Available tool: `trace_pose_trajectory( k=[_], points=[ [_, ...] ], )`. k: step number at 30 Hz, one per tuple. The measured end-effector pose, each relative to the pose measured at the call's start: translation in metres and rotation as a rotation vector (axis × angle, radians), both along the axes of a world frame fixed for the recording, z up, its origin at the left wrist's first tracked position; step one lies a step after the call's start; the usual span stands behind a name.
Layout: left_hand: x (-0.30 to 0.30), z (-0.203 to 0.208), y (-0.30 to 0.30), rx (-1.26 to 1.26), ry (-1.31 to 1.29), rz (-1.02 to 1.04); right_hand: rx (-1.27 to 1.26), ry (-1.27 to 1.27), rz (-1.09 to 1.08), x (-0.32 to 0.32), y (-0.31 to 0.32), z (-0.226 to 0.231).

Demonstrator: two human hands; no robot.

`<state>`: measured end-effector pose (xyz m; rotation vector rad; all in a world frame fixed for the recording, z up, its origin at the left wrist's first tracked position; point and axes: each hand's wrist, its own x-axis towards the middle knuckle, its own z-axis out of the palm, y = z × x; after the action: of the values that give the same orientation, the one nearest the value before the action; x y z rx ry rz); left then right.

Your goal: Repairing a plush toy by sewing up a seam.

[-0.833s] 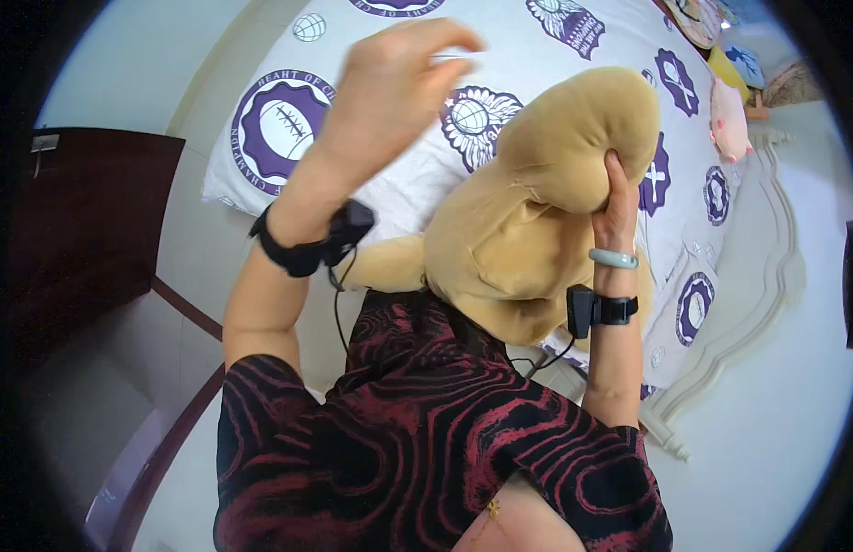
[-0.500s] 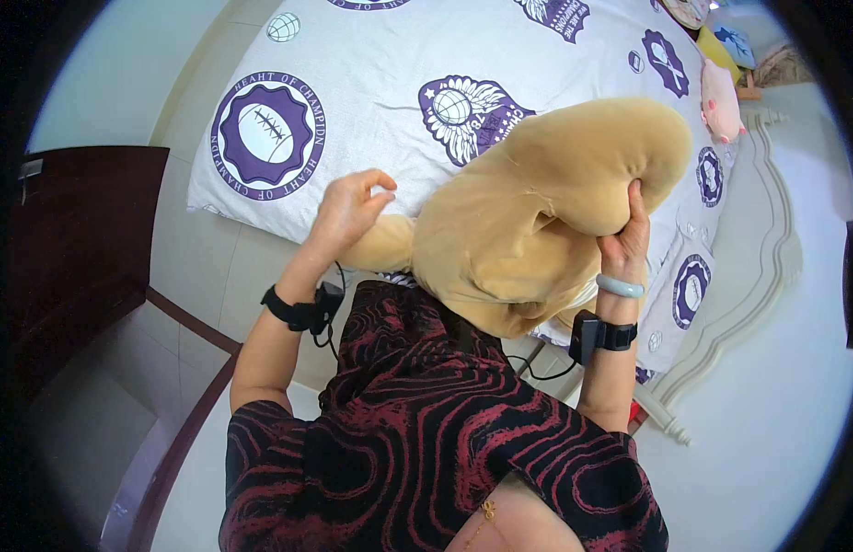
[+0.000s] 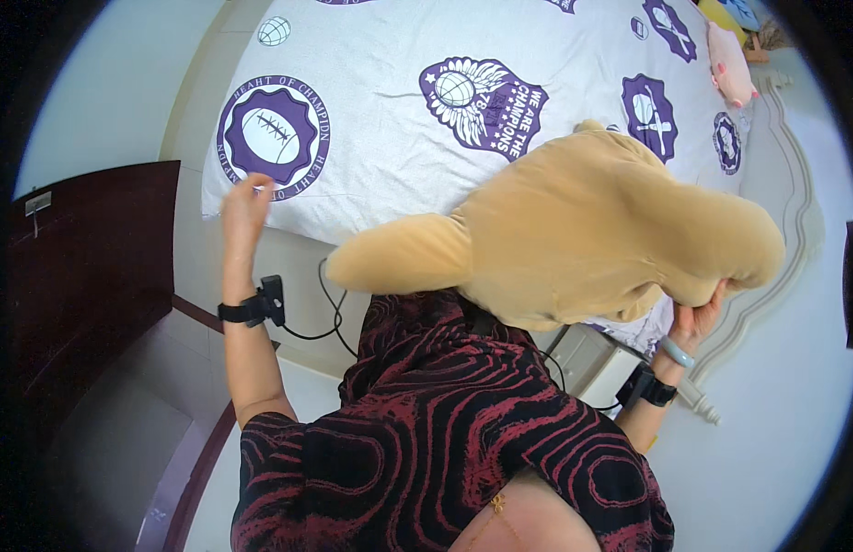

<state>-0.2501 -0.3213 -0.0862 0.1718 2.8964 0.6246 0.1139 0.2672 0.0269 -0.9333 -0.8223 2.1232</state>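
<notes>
A large tan plush toy (image 3: 574,230) with a soft, smooth surface spans the space in front of my torso, over the near edge of the bed. One rounded limb of it (image 3: 399,256) sticks out to the left. My right hand (image 3: 698,313) grips the toy's rounded right end from below, its fingers partly hidden under the fabric. Off to the left, apart from the toy, my left hand (image 3: 246,216) is raised near the bed's corner. Its fingers are bent together, slightly blurred; anything pinched in them is too small to make out.
The bed (image 3: 371,138) has a white sheet with purple emblems. A pink plush pig (image 3: 730,64) lies at its far right by the cream carved headboard (image 3: 799,184). Dark wooden furniture (image 3: 100,267) stands at left. Black cables (image 3: 330,317) hang from my wrist straps.
My left hand has moved left, away from the toy. My right hand has shifted right and nearer, turning the toy so its left limb shows fully and the seam is out of sight.
</notes>
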Motion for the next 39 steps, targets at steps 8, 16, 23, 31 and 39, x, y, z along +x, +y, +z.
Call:
trace_pose_trajectory(
  k=[8,16,23,31,39],
  points=[
    [0.071,-0.065,0.083,0.228,-0.733,-0.306,0.089,-0.078,-0.221,0.085,0.04,0.029],
    [0.078,-0.071,0.109,0.232,-0.561,-0.393,0.243,-0.101,-0.508,0.212,0.014,0.016],
    [0.098,-0.059,0.146,0.15,-0.437,-0.415,0.18,0.047,-0.64,0.3,0.005,-0.017],
    [0.156,0.003,0.238,0.048,-0.264,-0.607,0.155,0.055,-0.811,0.394,0.014,-0.06],
    [0.248,0.036,0.322,0.1,-0.318,-0.836,0.115,0.053,-0.945,0.51,0.021,-0.098]
  ],
)
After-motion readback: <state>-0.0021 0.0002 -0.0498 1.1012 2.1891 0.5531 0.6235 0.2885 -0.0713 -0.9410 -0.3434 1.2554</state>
